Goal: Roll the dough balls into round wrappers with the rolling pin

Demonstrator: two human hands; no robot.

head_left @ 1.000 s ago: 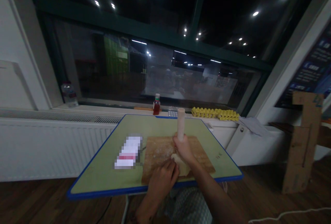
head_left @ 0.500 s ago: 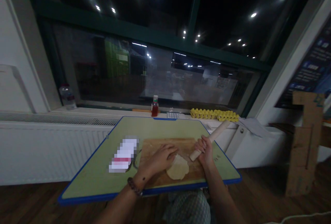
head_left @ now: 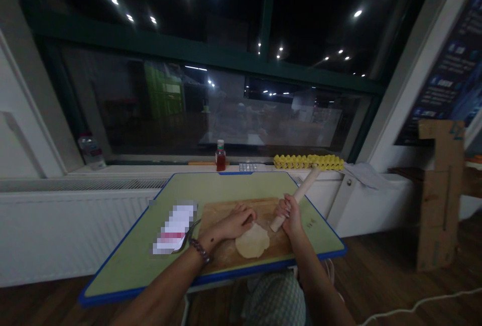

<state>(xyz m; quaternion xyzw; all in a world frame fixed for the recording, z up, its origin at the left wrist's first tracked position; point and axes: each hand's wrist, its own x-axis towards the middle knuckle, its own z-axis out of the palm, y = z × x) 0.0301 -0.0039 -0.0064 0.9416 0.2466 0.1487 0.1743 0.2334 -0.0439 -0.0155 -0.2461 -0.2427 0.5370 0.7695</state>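
A flat, roughly round piece of dough (head_left: 252, 241) lies on the wooden cutting board (head_left: 222, 260). At its upper left edge is my left hand (head_left: 237, 221), with fingers bent and closed onto the dough's rim; the fingertips are partly hidden. My right hand (head_left: 289, 214) is wrapped round the lower part of a pale rolling pin (head_left: 307, 183). The pin slants up and to the right, its lower end just above the board, beside the dough.
The board rests on a green folding table (head_left: 124, 260) with a blue rim. Left of it lies a pixelated, phone-like rectangle (head_left: 175, 230). A red sauce bottle (head_left: 220, 157), yellow egg tray (head_left: 307, 161) and plastic bottle (head_left: 91, 151) line the windowsill. Cardboard (head_left: 440, 200) stands at right.
My left fingers, stretched out flatter before, now curl in at the dough's edge. The rolling pin stays in my right hand. The whole view has shifted slightly.
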